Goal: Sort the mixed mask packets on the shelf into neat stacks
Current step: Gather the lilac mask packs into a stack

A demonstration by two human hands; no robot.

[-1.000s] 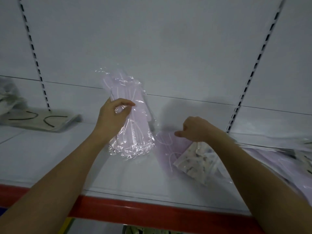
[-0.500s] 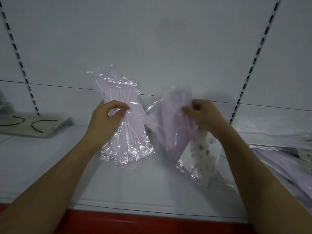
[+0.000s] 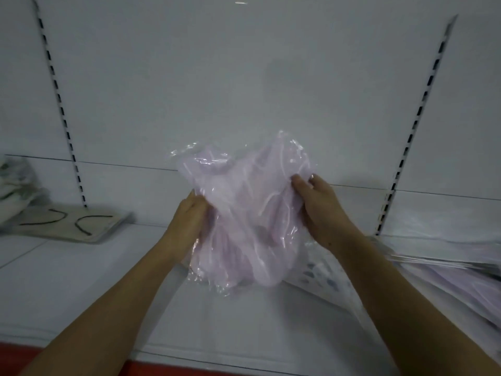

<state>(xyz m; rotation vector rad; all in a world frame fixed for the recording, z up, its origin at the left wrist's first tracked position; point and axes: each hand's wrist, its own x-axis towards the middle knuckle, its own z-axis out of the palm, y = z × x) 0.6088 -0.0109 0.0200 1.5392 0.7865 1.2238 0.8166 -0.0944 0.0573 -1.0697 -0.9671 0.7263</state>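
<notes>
Right hand (image 3: 322, 210) brought its packet onto lilac packets (image 3: 249, 213) | left hand (image 3: 187, 226) and right grip bundle | upright

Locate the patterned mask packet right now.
Head view, right of centre: the patterned packet lies on the shelf, partly under the lilac packets and the right hand.

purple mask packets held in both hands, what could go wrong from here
1. Both the left hand and the right hand grip the purple mask packets only at the sides; the slick plastic could let one slide out.
2. The patterned packet lies just under them and might get swept into the bundle or knocked.
</notes>
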